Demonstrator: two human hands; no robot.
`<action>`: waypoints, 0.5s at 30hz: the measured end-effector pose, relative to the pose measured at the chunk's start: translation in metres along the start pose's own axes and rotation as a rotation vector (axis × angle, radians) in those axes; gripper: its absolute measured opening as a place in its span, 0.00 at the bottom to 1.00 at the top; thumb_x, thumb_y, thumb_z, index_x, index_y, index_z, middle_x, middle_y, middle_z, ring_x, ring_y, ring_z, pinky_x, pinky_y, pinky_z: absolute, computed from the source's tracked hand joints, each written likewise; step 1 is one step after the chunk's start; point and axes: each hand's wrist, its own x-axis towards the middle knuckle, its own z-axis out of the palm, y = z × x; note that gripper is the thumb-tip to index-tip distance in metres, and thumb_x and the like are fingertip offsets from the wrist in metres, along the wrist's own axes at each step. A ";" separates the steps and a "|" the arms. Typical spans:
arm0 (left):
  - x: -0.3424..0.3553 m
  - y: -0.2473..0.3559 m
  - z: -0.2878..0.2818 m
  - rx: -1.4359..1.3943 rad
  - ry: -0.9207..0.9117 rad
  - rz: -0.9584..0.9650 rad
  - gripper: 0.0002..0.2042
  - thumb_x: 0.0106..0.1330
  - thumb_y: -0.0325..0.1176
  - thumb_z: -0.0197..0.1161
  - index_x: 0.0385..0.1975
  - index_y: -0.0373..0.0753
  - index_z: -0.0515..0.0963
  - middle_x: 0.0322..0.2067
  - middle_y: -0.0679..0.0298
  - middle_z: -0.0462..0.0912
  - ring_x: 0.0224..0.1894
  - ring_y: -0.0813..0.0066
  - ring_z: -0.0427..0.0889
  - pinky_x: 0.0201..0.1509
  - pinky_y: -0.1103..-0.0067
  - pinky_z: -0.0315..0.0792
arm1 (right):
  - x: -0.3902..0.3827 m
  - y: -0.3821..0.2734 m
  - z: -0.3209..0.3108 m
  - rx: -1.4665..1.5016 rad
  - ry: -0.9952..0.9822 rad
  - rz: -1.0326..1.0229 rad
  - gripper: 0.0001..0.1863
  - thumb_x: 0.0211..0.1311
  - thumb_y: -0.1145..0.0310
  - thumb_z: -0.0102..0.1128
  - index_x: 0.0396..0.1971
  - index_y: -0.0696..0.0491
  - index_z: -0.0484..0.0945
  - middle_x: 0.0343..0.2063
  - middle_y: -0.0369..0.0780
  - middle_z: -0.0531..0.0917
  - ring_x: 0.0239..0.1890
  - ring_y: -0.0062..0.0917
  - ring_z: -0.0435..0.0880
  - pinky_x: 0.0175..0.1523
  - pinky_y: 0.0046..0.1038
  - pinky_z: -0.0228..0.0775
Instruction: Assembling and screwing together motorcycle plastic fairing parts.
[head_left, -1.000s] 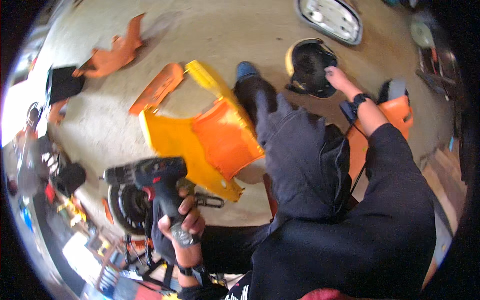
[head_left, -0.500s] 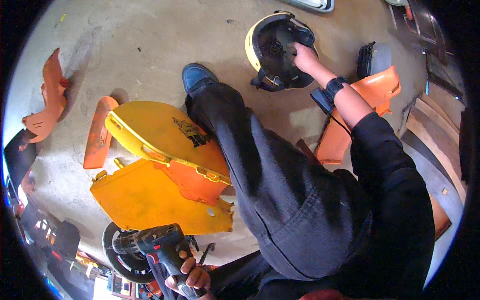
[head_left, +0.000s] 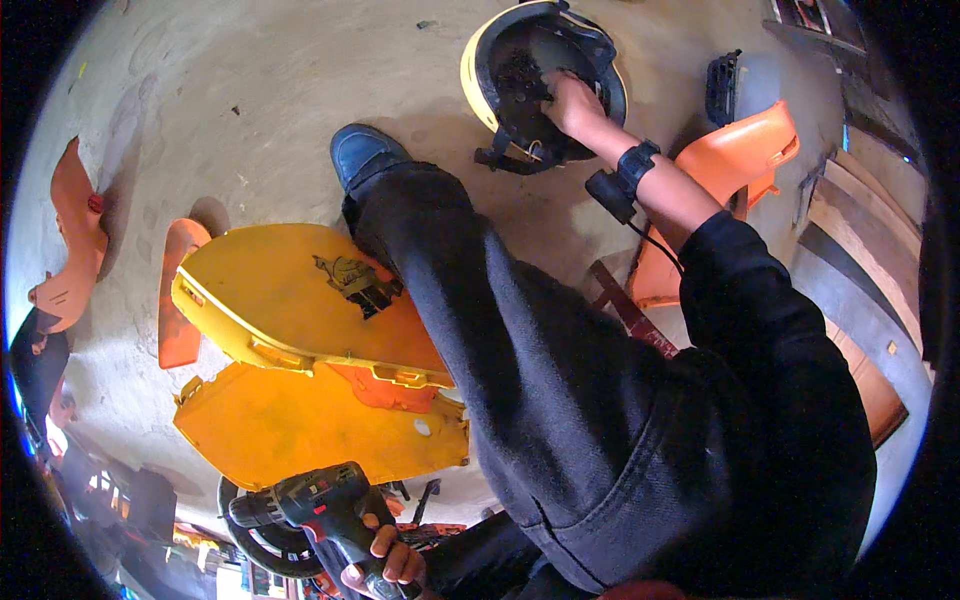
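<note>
My left hand is closed around a dark cordless drill at the lower edge. My right hand reaches into an upturned helmet with a pale yellow shell and black lining and straps; its fingers are curled, and what they grip is hidden. Beside my leg and blue shoe lie overlapping yellow panels with an orange part beneath and a dark fitting on top. An orange panel lies below and right of the helmet, partly behind my forearm.
Two orange pieces lie on the concrete floor at left. A black tyre is behind the drill. Dark red metal lies by my leg. Boards are at right, a small black part at upper right.
My right hand has moved further into the helmet, its fingers curling. My view has shifted, so the helmet sits higher and further left, and the drill in my left hand lower.
</note>
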 end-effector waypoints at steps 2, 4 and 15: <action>0.000 0.001 -0.001 0.015 0.002 -0.004 0.33 0.51 0.34 0.66 0.57 0.36 0.59 0.35 0.60 0.73 0.27 0.68 0.77 0.30 0.72 0.71 | 0.000 0.000 0.006 -0.034 0.036 -0.030 0.23 0.53 0.67 0.65 0.50 0.56 0.76 0.46 0.53 0.80 0.52 0.46 0.78 0.59 0.38 0.69; 0.002 0.002 -0.003 0.027 0.008 -0.007 0.33 0.51 0.34 0.66 0.57 0.36 0.59 0.35 0.60 0.73 0.27 0.68 0.77 0.30 0.72 0.71 | 0.004 0.000 0.012 -0.003 0.076 0.071 0.23 0.53 0.66 0.63 0.51 0.55 0.76 0.48 0.53 0.79 0.54 0.45 0.77 0.60 0.37 0.68; 0.004 0.004 -0.010 0.044 0.028 0.004 0.33 0.50 0.34 0.66 0.57 0.36 0.59 0.35 0.60 0.73 0.27 0.67 0.77 0.30 0.71 0.71 | -0.006 -0.018 0.007 -0.008 0.030 0.113 0.20 0.58 0.60 0.60 0.48 0.55 0.79 0.44 0.54 0.81 0.50 0.47 0.79 0.56 0.39 0.71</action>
